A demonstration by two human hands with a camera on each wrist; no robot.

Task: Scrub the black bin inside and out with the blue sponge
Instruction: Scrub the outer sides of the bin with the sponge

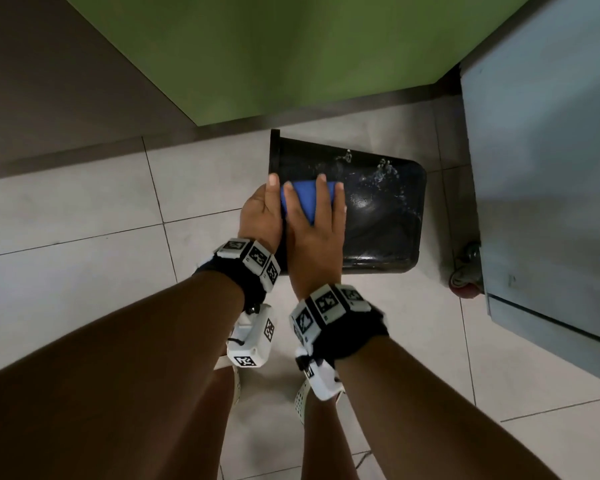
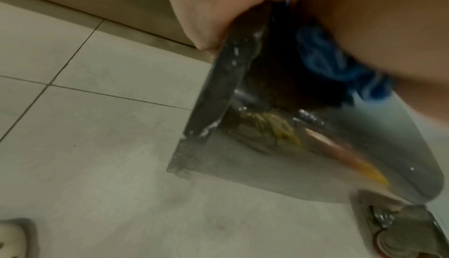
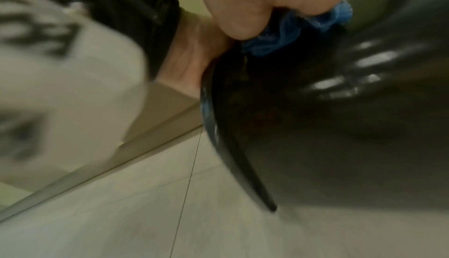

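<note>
The black bin [image 1: 378, 220] lies on its side on the tiled floor, rim to the left and base to the right, its wet side flecked with foam. My left hand [image 1: 264, 211] grips the rim, thumb on top; the other fingers are hidden. My right hand [image 1: 317, 230] holds the blue sponge [image 1: 307, 199] against the bin's outer wall just beside the rim. In the left wrist view the rim of the bin [image 2: 213, 97] runs under my left hand [image 2: 213, 12], with the sponge [image 2: 328, 64] behind it. In the right wrist view my right hand's fingers [image 3: 243, 7] curl over the sponge [image 3: 284, 31] on the glossy bin [image 3: 316, 127].
A grey cabinet [image 1: 541, 168] on caster wheels [image 1: 465, 275] stands close to the bin's base on the right. A green wall [image 1: 274, 57] with a dark skirting runs behind the bin. My feet in white perforated shoes [image 1: 302, 400] are right below my wrists.
</note>
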